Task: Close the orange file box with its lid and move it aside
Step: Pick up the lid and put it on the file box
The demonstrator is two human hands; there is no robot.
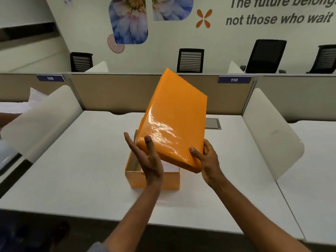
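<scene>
From the head view, both hands hold the glossy orange lid (174,120) in the air above the box (135,179), tilted so its far end rises toward the partition (116,93). The left hand (147,157) is spread open against the lid's near left corner, thumb on the top face and fingers flat along the side. The right hand (207,160) grasps the lid's near right corner, thumb on top and fingers wrapped below. The box stands open on the white desk (72,170), near its middle, straight below the lid's near end; white paper (170,167) shows inside it. The lid does not touch the box. Black chairs (190,60) stand behind the partition.
</scene>
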